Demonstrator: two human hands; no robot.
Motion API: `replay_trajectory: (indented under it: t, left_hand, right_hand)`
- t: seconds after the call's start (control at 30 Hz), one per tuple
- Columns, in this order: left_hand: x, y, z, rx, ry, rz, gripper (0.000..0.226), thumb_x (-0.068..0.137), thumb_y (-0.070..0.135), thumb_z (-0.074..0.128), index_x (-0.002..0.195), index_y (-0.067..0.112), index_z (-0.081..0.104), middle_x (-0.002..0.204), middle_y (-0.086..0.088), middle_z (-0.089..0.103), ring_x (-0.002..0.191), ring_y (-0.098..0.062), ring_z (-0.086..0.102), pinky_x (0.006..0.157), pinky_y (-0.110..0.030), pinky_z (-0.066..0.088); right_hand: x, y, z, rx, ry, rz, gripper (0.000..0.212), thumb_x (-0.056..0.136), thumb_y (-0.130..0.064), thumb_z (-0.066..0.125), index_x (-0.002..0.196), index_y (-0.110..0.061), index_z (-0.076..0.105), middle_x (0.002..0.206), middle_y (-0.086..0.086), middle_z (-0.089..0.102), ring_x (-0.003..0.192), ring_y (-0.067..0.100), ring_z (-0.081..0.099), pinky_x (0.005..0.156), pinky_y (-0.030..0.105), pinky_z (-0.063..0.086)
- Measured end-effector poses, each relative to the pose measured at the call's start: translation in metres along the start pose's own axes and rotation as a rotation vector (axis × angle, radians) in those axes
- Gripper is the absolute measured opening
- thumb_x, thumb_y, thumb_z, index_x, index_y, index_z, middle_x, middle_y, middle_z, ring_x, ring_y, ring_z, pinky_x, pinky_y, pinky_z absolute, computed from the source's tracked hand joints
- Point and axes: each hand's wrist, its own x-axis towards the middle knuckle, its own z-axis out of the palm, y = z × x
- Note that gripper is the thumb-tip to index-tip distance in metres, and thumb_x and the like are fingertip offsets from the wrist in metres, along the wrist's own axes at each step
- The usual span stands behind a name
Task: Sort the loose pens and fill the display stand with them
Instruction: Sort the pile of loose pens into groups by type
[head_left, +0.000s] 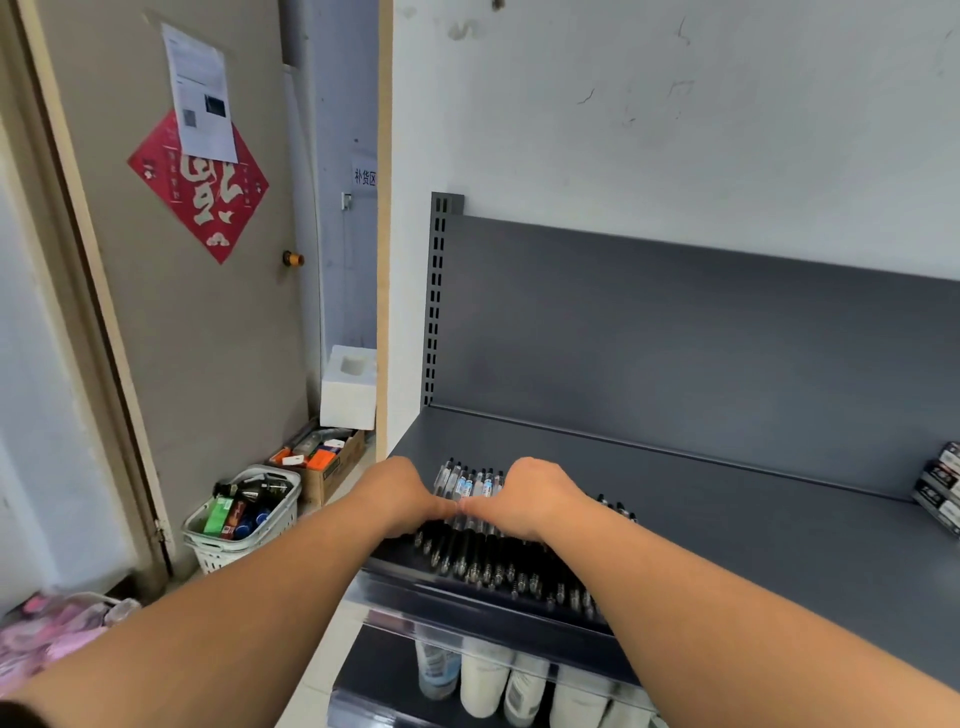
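Pens are lining the shelf front; stand filling seemingly not begun. Left hand, right hand are covering them, grip unclear.

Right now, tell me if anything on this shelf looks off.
Nothing stands out. The pens lie side by side in a fairly even row near the shelf's front edge, under the left hand and right hand; none spilled.
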Motion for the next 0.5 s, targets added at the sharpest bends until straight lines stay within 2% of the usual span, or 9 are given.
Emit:
replay_trajectory:
  t: [0.17, 0.33, 0.43, 0.5]
  left_hand:
    - [0.0045, -0.0027, -0.0005, 0.028, 0.004, -0.010, 0.053, 0.073, 0.057, 0.073, 0.057, 0.015, 0.043, 0.057, 0.001, 0.044, 0.052, -0.013, 0.043, 0.047, -0.024, 0.032]
    - [0.0059, -0.0054, 0.0015, -0.029, -0.060, 0.005, 0.049, 0.076, 0.055, 0.070, 0.061, 0.011, 0.054, 0.059, -0.001, 0.048, 0.061, -0.018, 0.049, 0.058, -0.027, 0.038]
    - [0.0021, -0.0051, -0.0007, 0.044, -0.104, 0.058, 0.046, 0.080, 0.058, 0.063, 0.075, 0.013, 0.064, 0.058, 0.001, 0.044, 0.059, -0.017, 0.047, 0.058, -0.026, 0.038]
    - [0.0002, -0.0052, -0.0002, 0.002, -0.096, 0.062, 0.049, 0.079, 0.057, 0.065, 0.073, 0.009, 0.060, 0.059, -0.001, 0.042, 0.064, -0.020, 0.046, 0.061, -0.030, 0.039]
  right_hand:
    - [0.0075, 0.0028, 0.0018, -0.012, -0.018, 0.038, 0.056, 0.077, -0.061, 0.064, 0.055, -0.015, 0.042, 0.052, -0.002, 0.042, 0.048, 0.016, 0.042, 0.048, 0.026, 0.035]
    - [0.0069, 0.0005, 0.0034, 0.029, 0.009, 0.058, 0.052, 0.073, -0.058, 0.068, 0.058, -0.016, 0.041, 0.053, -0.003, 0.041, 0.047, 0.016, 0.039, 0.046, 0.024, 0.032]
    - [0.0062, -0.0019, 0.0048, 0.056, 0.001, 0.055, 0.054, 0.072, -0.058, 0.070, 0.055, -0.015, 0.042, 0.048, -0.003, 0.041, 0.044, 0.015, 0.040, 0.047, 0.023, 0.034]
    - [0.0052, -0.0039, 0.0049, 0.088, -0.025, 0.059, 0.050, 0.075, -0.053, 0.068, 0.056, -0.014, 0.044, 0.046, -0.002, 0.044, 0.042, 0.015, 0.041, 0.047, 0.023, 0.035]
